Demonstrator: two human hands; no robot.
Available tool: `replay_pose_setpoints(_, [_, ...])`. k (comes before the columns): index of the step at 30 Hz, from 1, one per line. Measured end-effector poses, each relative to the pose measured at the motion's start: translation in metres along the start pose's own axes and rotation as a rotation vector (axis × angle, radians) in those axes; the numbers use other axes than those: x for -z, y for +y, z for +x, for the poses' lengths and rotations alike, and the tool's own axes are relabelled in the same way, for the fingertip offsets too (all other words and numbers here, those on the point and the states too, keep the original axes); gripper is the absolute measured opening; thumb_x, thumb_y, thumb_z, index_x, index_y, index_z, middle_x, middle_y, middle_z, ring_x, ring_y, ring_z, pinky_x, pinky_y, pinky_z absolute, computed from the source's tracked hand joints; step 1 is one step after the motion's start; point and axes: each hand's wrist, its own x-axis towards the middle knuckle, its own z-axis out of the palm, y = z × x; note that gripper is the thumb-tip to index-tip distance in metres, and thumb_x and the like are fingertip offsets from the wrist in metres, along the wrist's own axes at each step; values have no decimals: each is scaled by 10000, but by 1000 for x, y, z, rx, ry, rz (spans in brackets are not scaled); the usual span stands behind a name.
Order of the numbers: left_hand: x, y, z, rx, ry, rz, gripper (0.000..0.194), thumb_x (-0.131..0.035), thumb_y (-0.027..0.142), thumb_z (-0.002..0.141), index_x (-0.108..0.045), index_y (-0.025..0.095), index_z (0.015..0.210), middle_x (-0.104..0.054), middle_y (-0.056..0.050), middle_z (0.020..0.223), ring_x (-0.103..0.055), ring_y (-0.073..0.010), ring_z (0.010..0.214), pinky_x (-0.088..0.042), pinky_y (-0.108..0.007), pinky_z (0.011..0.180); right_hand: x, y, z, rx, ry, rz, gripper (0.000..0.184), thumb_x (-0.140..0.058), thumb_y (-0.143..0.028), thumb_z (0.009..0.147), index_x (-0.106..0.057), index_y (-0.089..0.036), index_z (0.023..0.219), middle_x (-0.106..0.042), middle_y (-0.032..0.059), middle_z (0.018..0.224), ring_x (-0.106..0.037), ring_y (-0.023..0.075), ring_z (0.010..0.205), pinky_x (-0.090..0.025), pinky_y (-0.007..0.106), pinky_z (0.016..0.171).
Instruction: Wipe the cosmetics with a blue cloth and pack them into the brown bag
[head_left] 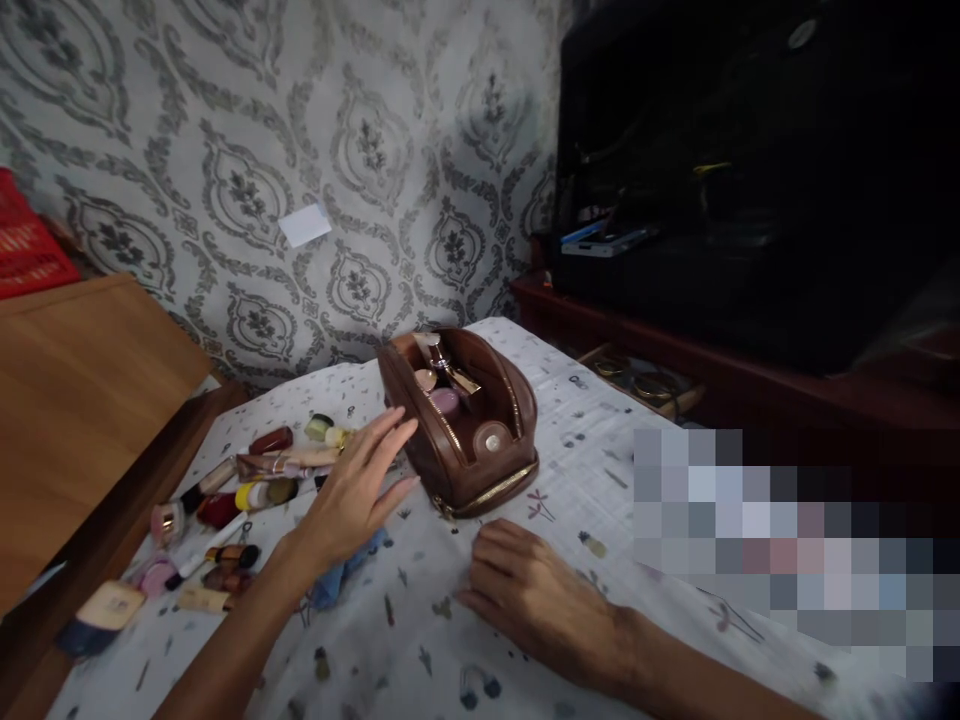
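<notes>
A brown toiletry bag (517, 462) stands unzipped on the patterned white sheet, its mouth turned up. Inside it lie a pink round item (444, 402) and several small gold and pale cosmetics. My left hand (358, 490) is open beside the bag's left side, fingers stretched toward it, with nothing in them; whether the fingertips touch the leather I cannot tell. In front of the bag, my right hand (529, 590) rests palm down on the sheet, fingers curled in and no object showing. A blue cloth (349, 570) is partly hidden under my left wrist.
Loose cosmetics lie at left, among them a yellow-banded bottle (255, 495), a dark red case (271, 441) and a beige bottle with a dark cap (105, 615). A wooden panel (90, 400) borders the left. A large dark screen (750, 200) stands at right; a blurred-out patch covers the lower right.
</notes>
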Motion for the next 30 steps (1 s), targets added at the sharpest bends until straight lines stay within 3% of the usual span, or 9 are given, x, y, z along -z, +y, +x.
replay_pose_setpoints(4, [-13, -10, -39, 128, -25, -27, 519, -428, 370, 985, -280, 273, 1473, -381, -110, 1530, -355, -239, 1430, -375, -436, 1157, 20, 7, 24, 31, 178, -38, 160, -468, -180, 977, -619, -145, 1016, -687, 98, 992, -614, 202, 1015, -521, 363, 886])
replay_pose_setpoints(6, [-21, -15, -56, 160, -41, -20, 462, -429, 376, 982, -371, 258, 1425, -386, -114, 1527, -374, -247, 1418, -393, -442, 1144, 31, 15, 38, -47, 249, -144, 254, -487, -200, 968, -564, -134, 1201, -642, 147, 1189, -554, 247, 1183, -479, 429, 991])
replay_pose_setpoints(8, [-28, -18, -71, 178, -55, 1, 400, -424, 381, 982, -462, 243, 1355, -389, -122, 1525, -390, -261, 1405, -411, -457, 1125, 41, 24, 47, -159, 238, -257, 334, -490, -237, 960, -536, -121, 1269, -594, 180, 1277, -524, 295, 1234, -464, 480, 1006])
replay_pose_setpoints(12, [-40, -24, -93, 221, -71, 62, 389, -419, 400, 981, -514, 223, 1314, -424, -140, 1499, -414, -294, 1379, -422, -503, 1098, 51, 35, 47, -225, 149, -334, 223, -472, -217, 960, -632, -153, 1101, -677, 132, 1097, -635, 262, 1007, -525, 419, 857])
replay_pose_setpoints(16, [-53, -32, -111, 270, -38, 70, 423, -428, 414, 978, -486, 228, 1353, -450, -131, 1479, -451, -285, 1346, -440, -468, 1082, 50, 32, 33, -101, 251, -299, 118, -514, -173, 951, -630, -177, 975, -691, 77, 928, -638, 203, 833, -515, 348, 754])
replay_pose_setpoints(25, [-68, -40, -120, 277, 34, 48, 389, -438, 389, 978, -515, 235, 1327, -535, -109, 1391, -523, -261, 1259, -448, -446, 1050, 43, 26, 22, -92, 271, -270, 127, -549, -109, 922, -602, -164, 1024, -674, 80, 949, -622, 202, 876, -507, 345, 768])
replay_pose_setpoints(30, [-65, -39, -119, 259, 79, 11, 291, -426, 325, 988, -599, 215, 1194, -620, -98, 1196, -574, -234, 1113, -481, -412, 962, 42, 26, 27, -82, 303, -287, 105, -563, -148, 923, -619, -173, 1009, -674, 89, 972, -639, 208, 871, -509, 364, 782])
